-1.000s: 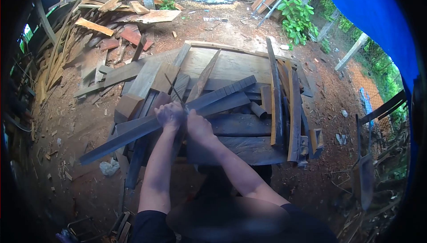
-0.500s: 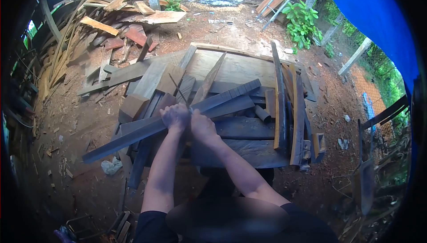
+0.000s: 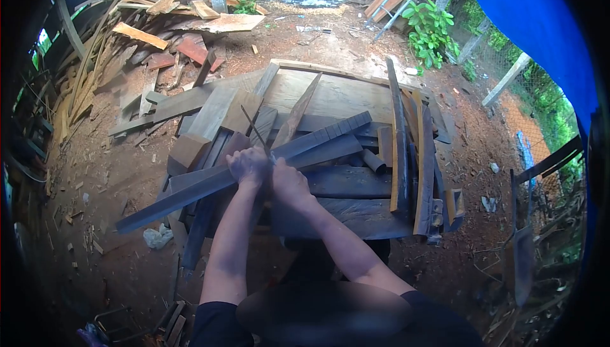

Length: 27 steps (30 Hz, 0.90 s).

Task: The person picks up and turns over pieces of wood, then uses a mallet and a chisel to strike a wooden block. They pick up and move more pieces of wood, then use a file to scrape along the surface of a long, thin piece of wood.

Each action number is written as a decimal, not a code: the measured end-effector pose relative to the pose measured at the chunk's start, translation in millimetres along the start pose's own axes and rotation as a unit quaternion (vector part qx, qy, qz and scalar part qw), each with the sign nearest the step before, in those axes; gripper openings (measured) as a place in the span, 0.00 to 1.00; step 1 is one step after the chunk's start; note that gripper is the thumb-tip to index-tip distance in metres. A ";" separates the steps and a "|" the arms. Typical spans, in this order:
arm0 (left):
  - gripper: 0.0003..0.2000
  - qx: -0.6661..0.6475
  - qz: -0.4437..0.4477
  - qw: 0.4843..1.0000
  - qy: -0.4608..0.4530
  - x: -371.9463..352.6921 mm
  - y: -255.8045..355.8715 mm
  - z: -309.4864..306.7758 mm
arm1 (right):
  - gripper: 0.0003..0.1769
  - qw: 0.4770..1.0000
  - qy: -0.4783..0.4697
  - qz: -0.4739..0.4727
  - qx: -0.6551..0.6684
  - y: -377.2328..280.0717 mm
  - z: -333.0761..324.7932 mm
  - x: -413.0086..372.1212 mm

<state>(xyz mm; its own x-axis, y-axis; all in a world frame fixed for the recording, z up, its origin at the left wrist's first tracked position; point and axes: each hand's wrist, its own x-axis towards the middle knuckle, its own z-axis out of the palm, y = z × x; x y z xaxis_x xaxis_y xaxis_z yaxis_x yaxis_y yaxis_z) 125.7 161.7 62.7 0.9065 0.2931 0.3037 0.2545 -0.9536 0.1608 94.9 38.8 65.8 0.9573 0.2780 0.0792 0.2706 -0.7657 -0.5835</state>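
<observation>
My left hand is closed over a long dark wooden strip, which lies aslant across the pile. Several evenly spaced lines cross the strip near its upper right end. Close beside it, my right hand is wrapped around the near end of a thin, dark, narrow tool. The tool points up and left past the strip's far edge, and the fingers hide its grip. A second dark length of wood lies just below the strip on the right.
Stacked timber offcuts and a pale board lie ahead. Upright-looking planks border the right side. A large scrap wood heap fills the back left. A blue tarp hangs at the upper right, and a plastic bag lies on the ground.
</observation>
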 end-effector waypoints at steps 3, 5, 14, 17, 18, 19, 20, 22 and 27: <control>0.19 0.002 -0.003 1.000 0.006 2.2 -1.0 7.4 | 0.10 1.000 -0.008 0.022 0.000 5.4 -2.6 -29.2; 0.19 0.008 -0.005 1.000 0.006 1.9 -4.0 13.3 | 0.10 0.998 -0.030 0.052 0.005 10.3 -8.1 -58.5; 0.22 -0.003 0.005 1.000 0.004 1.7 -2.2 3.4 | 0.11 1.000 -0.007 0.011 0.002 0.4 -1.2 -1.8; 0.21 -0.005 0.001 1.000 0.002 1.5 -4.0 10.2 | 0.10 1.000 -0.011 0.027 -0.004 4.5 0.2 -23.4; 0.21 -0.005 -0.001 1.000 0.000 1.7 -4.8 9.8 | 0.10 0.999 -0.019 0.039 0.000 4.5 -6.5 -41.4; 0.21 0.002 0.001 1.000 0.004 1.6 -4.3 10.0 | 0.10 0.998 -0.028 0.052 0.004 5.3 -9.9 -53.7; 0.21 0.008 0.002 1.000 0.007 1.0 -3.4 10.4 | 0.10 0.998 -0.031 0.054 0.003 7.2 -8.9 -59.4; 0.21 0.010 0.002 1.000 0.003 1.7 -3.5 11.6 | 0.11 0.997 -0.036 0.061 0.001 11.2 -8.2 -67.7; 0.21 -0.001 -0.002 1.000 0.013 1.6 -1.7 6.0 | 0.12 0.999 -0.018 0.028 0.006 1.6 -9.3 -14.3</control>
<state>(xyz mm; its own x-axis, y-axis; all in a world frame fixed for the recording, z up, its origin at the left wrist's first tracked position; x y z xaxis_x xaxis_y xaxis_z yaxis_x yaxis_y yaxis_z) 128.8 163.4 57.2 0.8966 0.2993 0.3264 0.2581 -0.9521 0.1640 82.7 28.2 71.2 0.9666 0.2558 0.0161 0.2147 -0.7737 -0.5961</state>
